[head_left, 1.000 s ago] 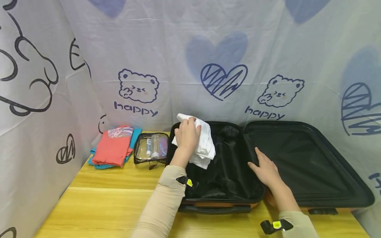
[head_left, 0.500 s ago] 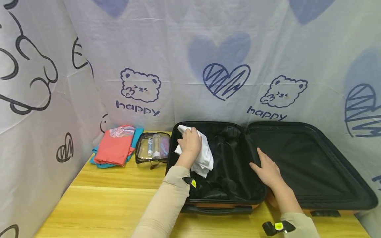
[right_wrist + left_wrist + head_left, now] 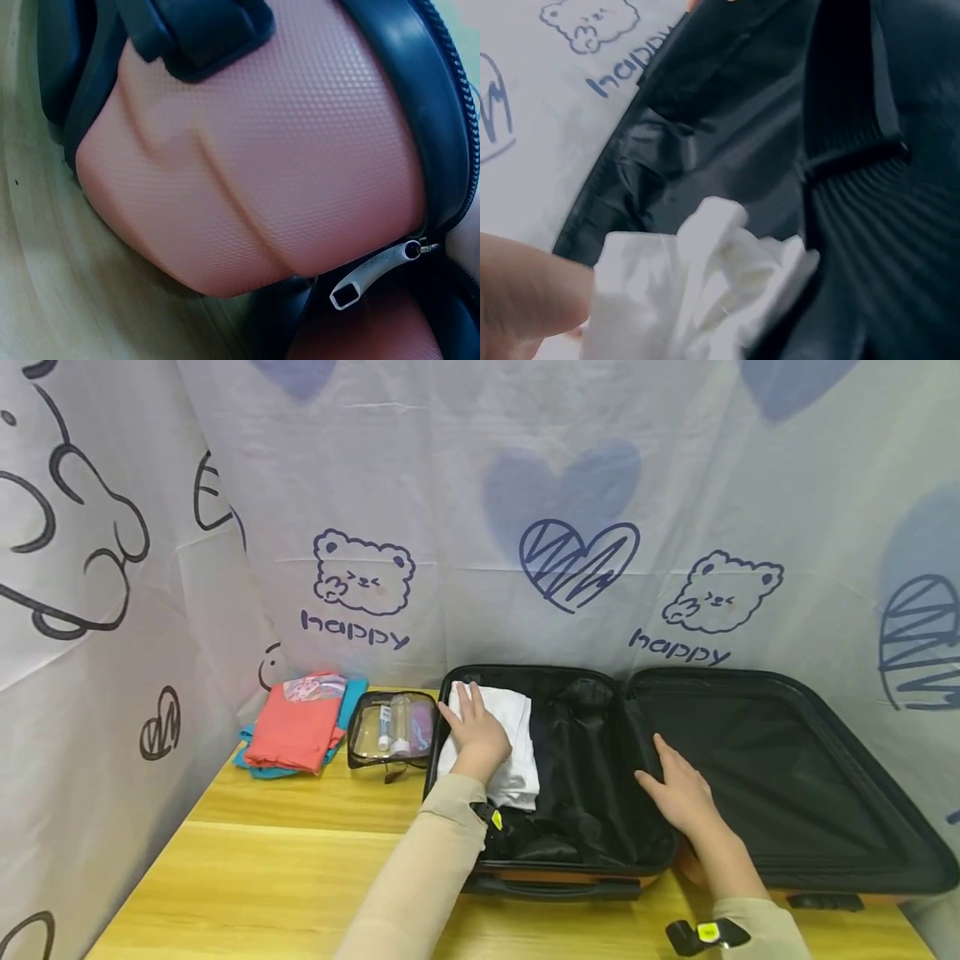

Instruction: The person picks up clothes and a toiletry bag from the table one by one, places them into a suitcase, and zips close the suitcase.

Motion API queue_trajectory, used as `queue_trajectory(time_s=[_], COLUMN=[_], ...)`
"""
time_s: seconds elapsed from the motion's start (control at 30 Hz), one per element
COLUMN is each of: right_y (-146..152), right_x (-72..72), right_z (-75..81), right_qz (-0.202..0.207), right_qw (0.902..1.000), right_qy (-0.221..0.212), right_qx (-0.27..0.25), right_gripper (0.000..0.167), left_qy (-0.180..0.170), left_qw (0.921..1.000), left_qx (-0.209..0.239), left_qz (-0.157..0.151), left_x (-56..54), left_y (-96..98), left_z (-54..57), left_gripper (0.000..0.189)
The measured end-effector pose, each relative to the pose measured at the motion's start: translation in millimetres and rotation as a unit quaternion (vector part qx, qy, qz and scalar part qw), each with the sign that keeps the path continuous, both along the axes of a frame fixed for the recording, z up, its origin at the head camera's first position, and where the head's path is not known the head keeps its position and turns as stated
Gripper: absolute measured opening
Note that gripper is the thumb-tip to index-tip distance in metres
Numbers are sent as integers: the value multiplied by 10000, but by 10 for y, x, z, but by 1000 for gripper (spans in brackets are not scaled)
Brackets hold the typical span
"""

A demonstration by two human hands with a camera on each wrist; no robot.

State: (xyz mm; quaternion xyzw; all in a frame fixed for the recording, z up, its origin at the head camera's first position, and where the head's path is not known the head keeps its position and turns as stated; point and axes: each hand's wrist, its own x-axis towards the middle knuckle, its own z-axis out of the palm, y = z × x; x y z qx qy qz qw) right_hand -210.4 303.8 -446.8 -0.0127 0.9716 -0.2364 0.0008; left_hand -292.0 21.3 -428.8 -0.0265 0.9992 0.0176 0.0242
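Note:
A folded white cloth (image 3: 519, 727) lies in the left part of the open black-lined suitcase (image 3: 577, 760). My left hand (image 3: 477, 739) rests on it with fingers spread. In the left wrist view, part of a finger or thumb (image 3: 532, 289) shows beside the bunched edge of the cloth (image 3: 697, 292). My right hand (image 3: 681, 793) lies at the hinge side between the suitcase body and its opened lid (image 3: 772, 768), fingers extended. The right wrist view shows the orange-pink outer shell (image 3: 262, 165) and a metal zipper pull (image 3: 375, 274); the right fingers are hidden there.
Left of the suitcase stands a clear black-edged pouch (image 3: 367, 735) with a tube and a bottle inside. Farther left, a coral garment (image 3: 296, 727) lies on a teal garment (image 3: 352, 697). A printed curtain (image 3: 465, 527) hangs directly behind the wooden table (image 3: 300, 860).
The white cloth has been lowered from my left hand's grip and now lies flatter in the suitcase. My left fingers have opened out over it. My right hand stays at the hinge side.

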Motion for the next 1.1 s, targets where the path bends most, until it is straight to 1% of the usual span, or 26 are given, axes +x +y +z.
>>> queue_trajectory(time_s=[0.07,0.13,0.2,0.27,0.37,0.4,0.47,0.6,0.63,0.7,0.73,0.77,0.83,0.97,1.1], right_y=[-2,-2,3,7,13,15,17,13,12,13,14,16,19,23,19], right_x=[-6,-7,-3,-2,-1,-1,-2,-6,-6,-5,-6,-6,-8,-10,-10], right_z=[0,-2,-5,-3,6,9,14,12,11,9,8,8,10,6,6], right_qz=[3,5,6,5,-5,-12,-12,2,4,-3,-10,-17,-21,-15,-22], right_qw=[10000,10000,10000,10000,10000,10000,10000,10000,10000,10000,10000,10000,10000,10000,10000], right_qy=[7,1,-9,-8,4,8,3,-1,-6,-13,-11,-7,4,19,40], right_qx=[19,29,35,21,8,7,5,-6,-15,-26,-27,-24,-27,-11,-12], right_gripper=[78,78,78,78,78,78,78,78,78,78,78,78,78,78,77], left_qy=[-274,-539,-730,-784,-828,-812,-883,-1079,-1154,-1246,-1297,-1275,-1255,-1105,-1000], left_qw=[9993,9971,9945,9930,9914,9909,9893,9858,9849,9828,9814,9810,9798,9805,9812], left_qx=[53,241,412,487,633,717,882,1120,1144,1223,1285,1338,1436,1501,1556], left_qz=[-257,-478,-636,-740,-794,-803,-752,-635,-602,-594,-590,-595,-604,-628,-549], left_x=[26,56,84,98,93,65,38,-97,-110,-166,-169,-167,-131,-27,-7], left_y=[-18,-40,-54,-64,-64,-62,-60,-67,-69,-75,-78,-82,-87,-86,-65], left_z=[-22,-48,-72,-91,-120,-169,-207,-388,-395,-459,-455,-445,-389,-253,-173], left_gripper=[71,83,84,81,79,80,81,84,85,86,86,86,86,83,80])
